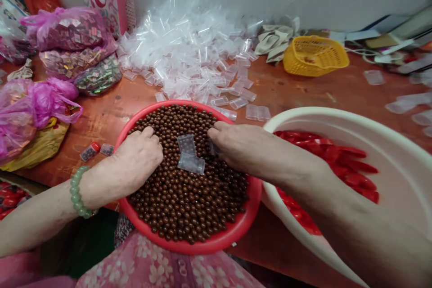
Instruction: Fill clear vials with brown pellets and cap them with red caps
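Note:
A red basin full of small round brown balls stands in front of me. Over its left side is my left hand, with its fingers curled in toward the balls; whatever they hold is hidden. My right hand is closed at the basin's right side, palm down. Part of a clear plastic container shows under its fingers. Between the hands, two more clear containers lie on the balls, touching each other.
A large heap of clear containers covers the back of the table. On the right, a white tub holds red plastic pieces. A yellow basket sits behind it. Filled bags and two filled containers are at left.

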### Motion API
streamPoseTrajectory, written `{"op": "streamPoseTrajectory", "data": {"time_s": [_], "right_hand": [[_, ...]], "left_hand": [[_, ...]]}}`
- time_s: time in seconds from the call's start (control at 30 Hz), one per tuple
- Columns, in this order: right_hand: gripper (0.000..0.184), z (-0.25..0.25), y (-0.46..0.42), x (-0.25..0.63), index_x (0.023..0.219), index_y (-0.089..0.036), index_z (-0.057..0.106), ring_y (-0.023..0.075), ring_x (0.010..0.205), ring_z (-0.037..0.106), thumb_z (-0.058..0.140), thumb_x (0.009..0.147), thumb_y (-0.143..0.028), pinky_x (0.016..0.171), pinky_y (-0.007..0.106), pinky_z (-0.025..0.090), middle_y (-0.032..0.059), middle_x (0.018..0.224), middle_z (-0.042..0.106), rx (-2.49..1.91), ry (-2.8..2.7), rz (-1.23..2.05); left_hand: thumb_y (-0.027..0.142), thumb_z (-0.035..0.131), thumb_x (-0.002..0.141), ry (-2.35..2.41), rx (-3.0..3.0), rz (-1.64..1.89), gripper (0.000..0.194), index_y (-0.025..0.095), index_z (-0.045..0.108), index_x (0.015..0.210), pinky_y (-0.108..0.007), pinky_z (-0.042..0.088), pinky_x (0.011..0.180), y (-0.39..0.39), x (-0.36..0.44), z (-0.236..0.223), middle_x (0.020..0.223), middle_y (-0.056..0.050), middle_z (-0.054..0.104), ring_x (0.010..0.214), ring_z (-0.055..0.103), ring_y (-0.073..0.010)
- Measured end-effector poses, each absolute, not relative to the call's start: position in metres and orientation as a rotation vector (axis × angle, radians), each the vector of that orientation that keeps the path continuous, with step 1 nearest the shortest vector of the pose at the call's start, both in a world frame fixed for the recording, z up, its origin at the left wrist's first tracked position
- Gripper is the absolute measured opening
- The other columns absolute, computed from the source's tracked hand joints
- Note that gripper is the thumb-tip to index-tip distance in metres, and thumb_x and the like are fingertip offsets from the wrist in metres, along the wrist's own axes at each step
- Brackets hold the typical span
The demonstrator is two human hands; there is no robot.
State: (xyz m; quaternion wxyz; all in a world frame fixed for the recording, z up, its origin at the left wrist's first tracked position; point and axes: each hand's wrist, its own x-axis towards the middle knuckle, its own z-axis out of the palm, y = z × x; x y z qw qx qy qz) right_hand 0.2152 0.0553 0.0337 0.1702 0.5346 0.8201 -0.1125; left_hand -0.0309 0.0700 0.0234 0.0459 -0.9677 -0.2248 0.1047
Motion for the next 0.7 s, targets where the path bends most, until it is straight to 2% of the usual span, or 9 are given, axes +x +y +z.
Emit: {"op": "streamPoseTrajectory", "data": {"time_s": [0.1, 0.2, 0.3, 0.47, 0.63, 0.7], "right_hand": [[0.031, 0.03, 0.053, 0.2, 0.096, -0.009, 0.065, 0.0256, 0.081, 0.067, 0.036, 0.089, 0.0, 0.062, 0.032, 0.044, 0.0168, 0.094, 0.066, 1.46, 2.254, -0.217], [0.032, 0.025, 0.056, 0.188, 0.097, -0.007, 0.068, 0.0287, 0.088, 0.069, 0.039, 0.086, 0.002, 0.069, 0.034, 0.049, 0.0202, 0.099, 0.068, 1.361, 2.272, -0.27], [0.03, 0.019, 0.061, 0.188, 0.1, -0.01, 0.068, 0.0263, 0.091, 0.069, 0.043, 0.086, -0.001, 0.074, 0.032, 0.05, 0.0165, 0.102, 0.069, 1.281, 2.31, -0.427], [0.028, 0.003, 0.066, 0.206, 0.093, -0.016, 0.064, 0.0209, 0.096, 0.064, 0.052, 0.074, 0.001, 0.085, 0.027, 0.046, 0.0089, 0.104, 0.068, 1.266, 2.533, -0.878], [0.006, -0.013, 0.061, 0.216, 0.081, -0.017, 0.059, 0.0185, 0.083, 0.06, 0.058, 0.077, -0.012, 0.077, 0.028, 0.046, 0.0049, 0.089, 0.066, 1.34, 2.703, -1.275], [0.009, -0.017, 0.058, 0.217, 0.085, -0.017, 0.061, 0.0186, 0.084, 0.06, 0.058, 0.077, -0.014, 0.078, 0.029, 0.046, 0.0044, 0.09, 0.066, 1.4, 2.743, -1.398]], "left_hand": [[0.01, 0.044, 0.09, -0.622, -2.911, 0.353, 0.023, 0.006, 0.065, 0.098, -0.047, 0.044, 0.092, 0.065, -0.023, 0.025, 0.101, -0.019, 0.065, 0.1, 0.056, -0.0311], [0.006, 0.041, 0.09, -0.709, -2.981, 0.555, 0.026, 0.007, 0.067, 0.096, -0.042, 0.048, 0.084, 0.064, -0.008, 0.033, 0.101, -0.017, 0.068, 0.096, 0.059, -0.0296], [0.005, 0.039, 0.091, -0.855, -3.098, 0.674, 0.028, 0.009, 0.067, 0.091, -0.036, 0.05, 0.078, 0.071, 0.004, 0.035, 0.098, -0.014, 0.069, 0.089, 0.06, -0.0246], [0.007, 0.038, 0.092, -0.917, -3.248, 0.539, 0.028, 0.012, 0.065, 0.087, -0.035, 0.049, 0.081, 0.081, -0.002, 0.017, 0.093, -0.01, 0.068, 0.086, 0.058, -0.0219], [0.001, 0.046, 0.079, -1.005, -3.365, 0.315, 0.023, 0.014, 0.063, 0.087, -0.035, 0.048, 0.082, 0.086, -0.014, 0.006, 0.089, -0.008, 0.066, 0.087, 0.058, -0.0218], [0.002, 0.049, 0.075, -1.047, -3.432, 0.257, 0.025, 0.014, 0.064, 0.093, -0.034, 0.048, 0.084, 0.088, -0.017, 0.005, 0.094, -0.008, 0.067, 0.09, 0.06, -0.0219]]}}
